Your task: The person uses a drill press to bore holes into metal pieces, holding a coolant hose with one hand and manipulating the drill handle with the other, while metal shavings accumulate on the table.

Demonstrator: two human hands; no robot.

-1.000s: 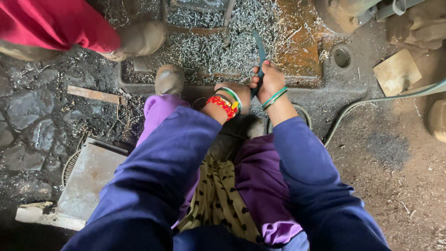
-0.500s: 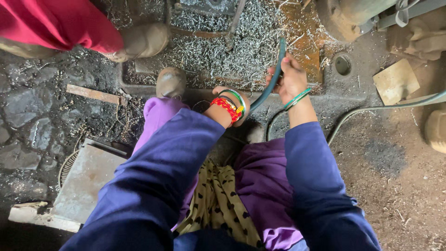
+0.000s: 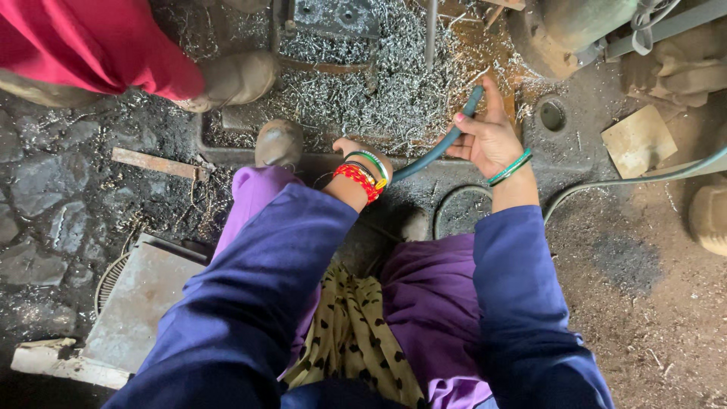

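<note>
Above the floor's heap of metal shavings [image 3: 394, 91], we grip a slim, curved, dull teal hose [image 3: 443, 144]: our right hand [image 3: 488, 140] closes around its upper end, our left hand [image 3: 350, 151] holds its lower end, fingers hidden.

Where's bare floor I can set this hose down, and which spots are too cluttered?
Freest is the bare dirt floor right of the right sleeve, below the flat cardboard piece. The metal plate at lower left is also bare. Crowded: the metal shavings ahead of the right hand holding the hose, and around another person's shoe.
</note>
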